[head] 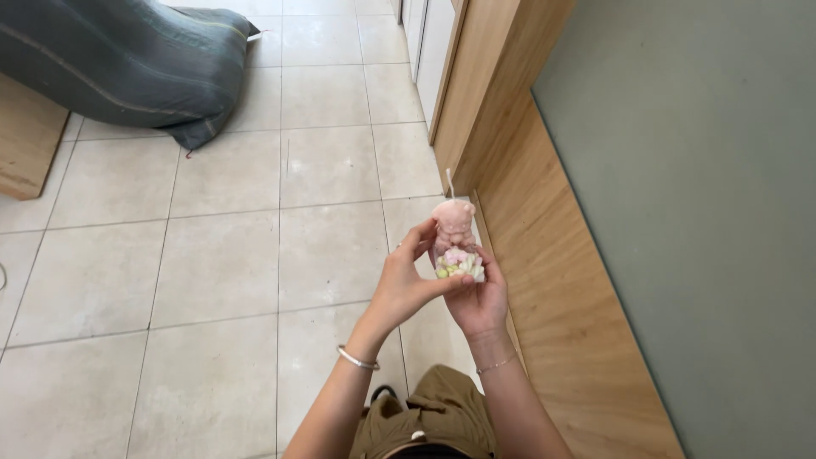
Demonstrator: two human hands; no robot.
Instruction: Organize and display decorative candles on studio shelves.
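Far left: a wooden panel (25,140) lies at the edge of your view, and a grey-green striped fabric bundle (127,59) slumps on the tiled floor (221,255) behind it, well apart from your hands.
Floor: pale square tiles with thin grout lines fill the middle of your view; nothing on them stands between you and your hands.
Left wrist: you wear a silver bangle (357,359) just below the hand.
Left hand (404,285): your grip is closed on the candle, with the thumb laid across its flowered base and the fingers curled up toward the figure's side.
Candle (456,240): a small pink figure-shaped candle sits upright on a base of pastel flowers, a white wick standing up from its top; you hold it in the air between both hands, above the floor and just beside the wooden wall.
Right hand (482,297): your grip cups the candle's base from below and behind, the fingers pressed against the flowers.
Right wrist: a thin chain bracelet (497,364) circles it.
Lower middle: your olive trousers (429,416) show beneath your forearms.
Right: a wooden wall panel (544,280) runs close beside your right hand, and a grey-green wall (705,212) rises past it.
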